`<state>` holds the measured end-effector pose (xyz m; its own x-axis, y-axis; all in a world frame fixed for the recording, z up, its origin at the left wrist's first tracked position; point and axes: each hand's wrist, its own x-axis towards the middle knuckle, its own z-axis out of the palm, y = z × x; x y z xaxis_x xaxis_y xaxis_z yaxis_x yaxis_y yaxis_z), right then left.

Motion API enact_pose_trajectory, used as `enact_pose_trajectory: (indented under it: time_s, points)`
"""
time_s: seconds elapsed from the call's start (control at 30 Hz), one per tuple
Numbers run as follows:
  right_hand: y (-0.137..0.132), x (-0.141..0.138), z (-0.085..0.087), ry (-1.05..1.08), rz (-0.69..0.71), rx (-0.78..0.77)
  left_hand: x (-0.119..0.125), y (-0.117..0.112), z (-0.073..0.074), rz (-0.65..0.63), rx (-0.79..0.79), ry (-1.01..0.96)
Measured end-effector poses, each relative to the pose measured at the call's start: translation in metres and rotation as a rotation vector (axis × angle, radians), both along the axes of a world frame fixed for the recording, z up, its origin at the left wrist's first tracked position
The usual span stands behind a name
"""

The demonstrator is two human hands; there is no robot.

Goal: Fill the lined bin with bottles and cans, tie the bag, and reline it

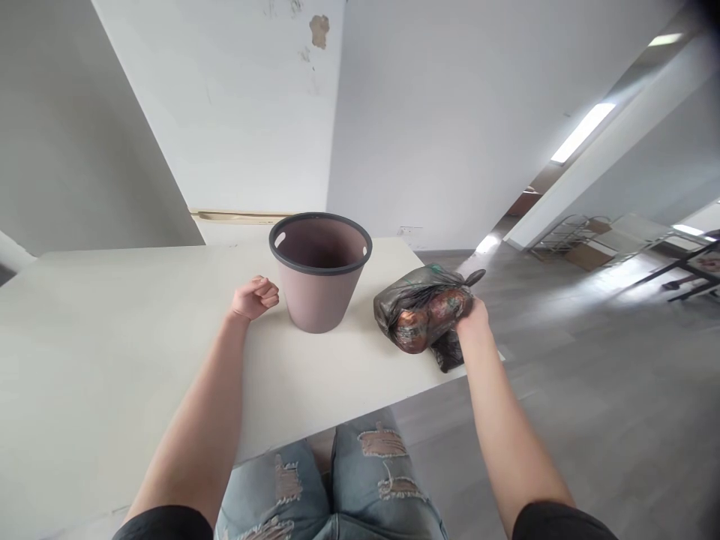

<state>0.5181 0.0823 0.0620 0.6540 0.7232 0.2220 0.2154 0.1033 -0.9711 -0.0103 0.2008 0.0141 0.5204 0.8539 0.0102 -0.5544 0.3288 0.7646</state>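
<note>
A mauve trash bin (319,304) with a dark grey rim stands upright on the white table, its mouth facing up. To its left is my left hand (256,298), curled into a fist with nothing showing in it, just short of the bin's side. On the bin's right lies a black, see-through plastic garbage bag (413,307), filled with reddish-brown items I cannot make out clearly. My right hand (474,319) grips the bag at its right end, and the fingers are partly hidden by the plastic. A twisted tip of the bag sticks out above that hand.
The white table (315,375) ends to the right of the bag, with grey floor (562,390) beyond. A white wall (264,112) with peeled paint rises behind the table. Wire racks and cardboard boxes (588,255) stand at the far right.
</note>
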Motion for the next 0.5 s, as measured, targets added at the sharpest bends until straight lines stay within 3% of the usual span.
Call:
enact_pose_trajectory:
  time_s: [0.13, 0.3, 0.4, 0.5]
  points:
    - [-0.018, 0.007, -0.005, 0.304, -0.086, -0.085, 0.0, 0.0, 0.001, -0.026, 0.038, 0.009]
    - [-0.058, 0.029, -0.018, 0.361, -0.088, -0.114, 0.001, -0.001, 0.002, -0.045, 0.097, 0.012]
    - [-0.089, 0.041, -0.023, 0.092, -0.139, -0.176, 0.003, -0.002, 0.004, -0.04, 0.07, 0.016]
    - [-0.126, 0.035, -0.026, -0.436, -0.16, -0.297, 0.003, -0.003, 0.005, -0.021, 0.034, 0.017]
